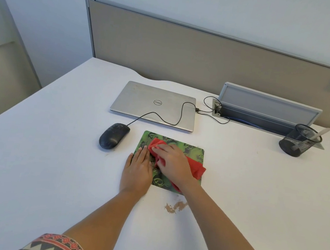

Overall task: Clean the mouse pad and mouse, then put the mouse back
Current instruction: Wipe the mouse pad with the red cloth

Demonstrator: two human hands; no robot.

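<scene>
A green patterned mouse pad [194, 151] lies on the white desk in front of me. My right hand [173, 161] presses a red cloth [195, 168] onto the pad's middle. My left hand [138, 168] lies flat with fingers together on the pad's left edge, holding it down. The black wired mouse [113, 135] sits on the desk just left of the pad, apart from it, its cable running up to the laptop.
A shut silver laptop [154, 103] lies behind the pad. A black mesh pen holder [299, 141] stands at the right, by an open cable tray [265, 114]. Brown crumbs [175, 207] lie on the desk [52, 152] below the pad. A partition rises behind.
</scene>
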